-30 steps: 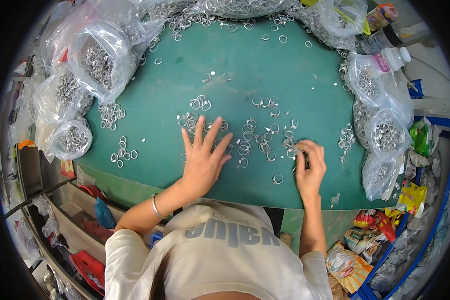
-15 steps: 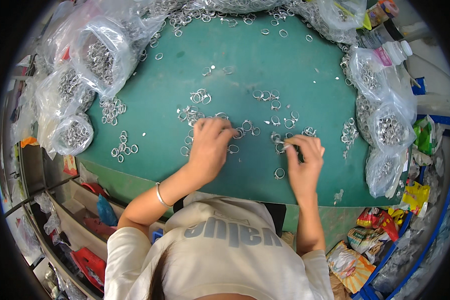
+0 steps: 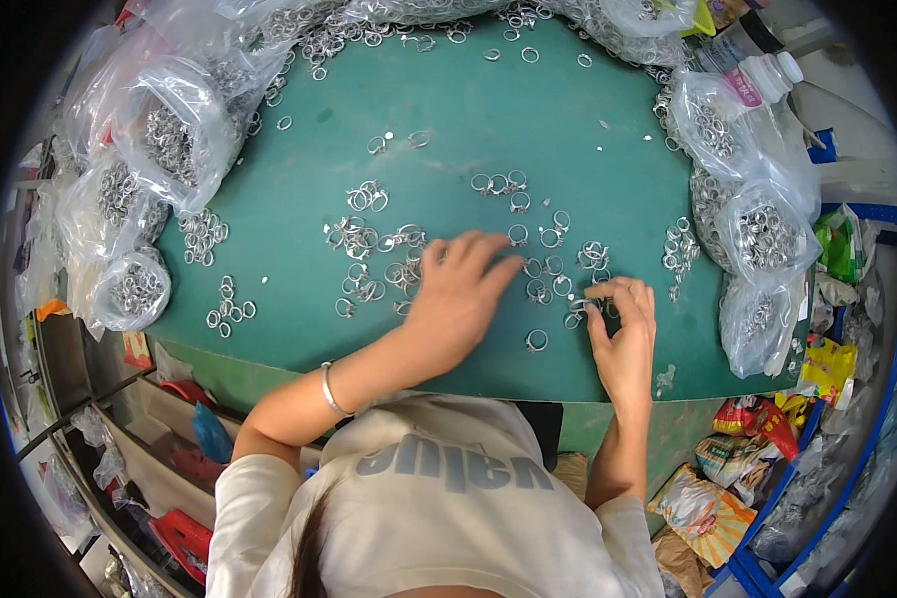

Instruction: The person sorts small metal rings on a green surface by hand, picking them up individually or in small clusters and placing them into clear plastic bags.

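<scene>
My left hand is over the middle of the green table, palm down with fingers stretched and apart. Beside its wrist side lie small piles of silver rings, and a loose cluster of rings lies just past its fingertips. My right hand is closed in a pinch at the right of that cluster, with thumb and forefinger on a silver ring. More rings sit just beyond its fingers. One single ring lies nearer to me, between the hands.
Clear plastic bags full of rings line the left side, the far edge and the right side of the green table. A white bottle stands at the far right. Snack packets lie low on the right.
My left hand has moved right, away from the left piles, and its fingers have spread. The right hand has shifted slightly right and nearer. The whole view has moved a little.
</scene>
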